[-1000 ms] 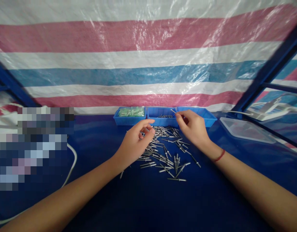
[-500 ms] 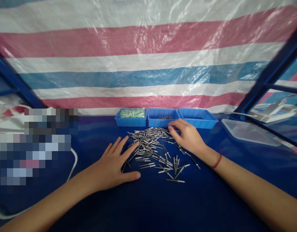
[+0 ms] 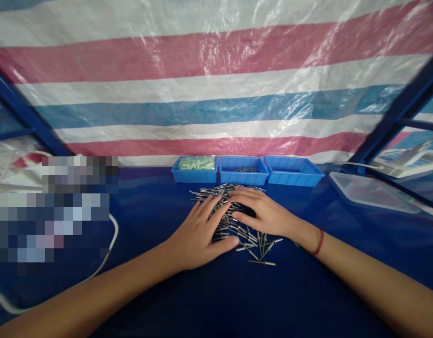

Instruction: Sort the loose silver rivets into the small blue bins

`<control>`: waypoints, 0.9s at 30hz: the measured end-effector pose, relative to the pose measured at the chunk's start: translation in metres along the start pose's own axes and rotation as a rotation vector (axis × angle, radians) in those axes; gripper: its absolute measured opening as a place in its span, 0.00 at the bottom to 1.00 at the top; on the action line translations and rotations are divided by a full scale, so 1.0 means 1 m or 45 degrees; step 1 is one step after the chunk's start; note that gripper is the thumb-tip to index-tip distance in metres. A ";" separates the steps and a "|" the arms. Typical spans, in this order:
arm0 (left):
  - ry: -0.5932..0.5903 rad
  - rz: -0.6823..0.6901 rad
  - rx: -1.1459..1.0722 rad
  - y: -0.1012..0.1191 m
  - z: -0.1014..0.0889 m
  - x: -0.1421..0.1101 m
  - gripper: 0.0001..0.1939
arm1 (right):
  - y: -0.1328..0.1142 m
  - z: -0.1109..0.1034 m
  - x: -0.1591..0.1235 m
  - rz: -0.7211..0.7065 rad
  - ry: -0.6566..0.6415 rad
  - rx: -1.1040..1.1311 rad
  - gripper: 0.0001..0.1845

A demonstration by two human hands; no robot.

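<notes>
- Metal rivets (image 3: 237, 230) are lying in a loose heap on the blue table (image 3: 273, 300), in front of the middle bin (image 3: 243, 178), my landmark.
- My left hand (image 3: 202, 230) is spreading its fingers over the heap's left side, in front of the landmark; I'm not seeing clearly which fingertips are touching.
- My right hand (image 3: 269, 211) is curving over the heap's right side, thumb apart from its fingers; I can't tell whether its palm is covering a loose rivet.
- A few thin metal pieces (image 3: 246, 170) are lying inside the landmark.
- The left bin (image 3: 194, 176), just beside it, is holding a green-and-silver packet (image 3: 198, 163).
- The right bin (image 3: 294, 180) is sitting just beside its other side.
- A clear tray (image 3: 371, 192) is lying farther right.
- Behind the landmark, a striped sheet (image 3: 216, 112) is hanging.
</notes>
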State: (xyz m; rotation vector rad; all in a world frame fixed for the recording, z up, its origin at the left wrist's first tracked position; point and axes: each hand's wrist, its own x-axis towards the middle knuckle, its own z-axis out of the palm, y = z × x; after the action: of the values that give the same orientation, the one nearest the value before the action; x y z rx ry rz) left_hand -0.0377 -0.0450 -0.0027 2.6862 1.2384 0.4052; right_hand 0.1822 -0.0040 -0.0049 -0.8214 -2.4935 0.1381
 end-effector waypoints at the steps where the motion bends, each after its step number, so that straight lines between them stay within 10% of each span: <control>1: 0.088 0.010 -0.016 -0.003 -0.002 0.004 0.33 | 0.001 0.000 0.000 0.018 0.004 0.012 0.16; 6: 0.311 -0.024 -0.017 -0.035 -0.015 0.022 0.13 | 0.006 0.002 0.000 0.112 0.072 -0.022 0.12; 12: 0.230 0.000 -0.006 -0.053 -0.014 0.021 0.15 | -0.003 0.004 0.001 -0.087 -0.104 0.007 0.34; 19: 0.189 -0.041 0.001 -0.048 -0.011 0.019 0.11 | -0.014 0.002 0.005 -0.059 -0.030 0.025 0.16; 27: 0.225 -0.035 -0.019 -0.046 -0.008 0.019 0.11 | -0.018 0.007 0.008 -0.096 -0.147 -0.032 0.18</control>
State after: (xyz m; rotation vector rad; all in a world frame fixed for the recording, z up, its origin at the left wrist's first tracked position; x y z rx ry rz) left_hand -0.0618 -0.0003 -0.0032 2.6662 1.3097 0.6570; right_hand 0.1635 -0.0137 -0.0028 -0.7471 -2.6356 0.1314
